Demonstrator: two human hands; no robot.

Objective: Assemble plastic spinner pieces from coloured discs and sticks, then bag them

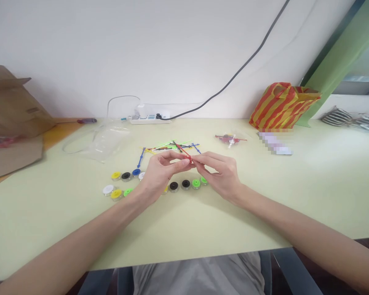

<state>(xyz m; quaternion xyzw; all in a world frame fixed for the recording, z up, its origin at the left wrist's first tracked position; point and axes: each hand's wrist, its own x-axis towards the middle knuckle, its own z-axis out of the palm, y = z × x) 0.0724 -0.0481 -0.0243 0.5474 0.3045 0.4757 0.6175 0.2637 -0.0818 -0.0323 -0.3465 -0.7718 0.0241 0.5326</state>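
A small red plastic piece (pixel 189 158) with a thin stem is pinched between my two hands above the middle of the table. My left hand (pixel 166 166) holds it with thumb and fingers, and my right hand (pixel 217 170) closes its fingertips on its right side. Behind the hands lies a pile of thin coloured sticks (pixel 162 146), with a blue stick (pixel 140 157) at its left. Round discs lie nearer to me, among them a yellow disc (pixel 116 194), a black disc (pixel 174 186) and a green disc (pixel 196 183); my left hand and forearm hide some.
A cardboard box (pixel 18 102) stands at the left, beside a clear plastic bag (pixel 103 141). A power strip (pixel 150 119) lies by the wall. Toward the right are a small bagged bundle (pixel 230 140), a striped bag (pixel 278 106) and a pale packet (pixel 275 143).
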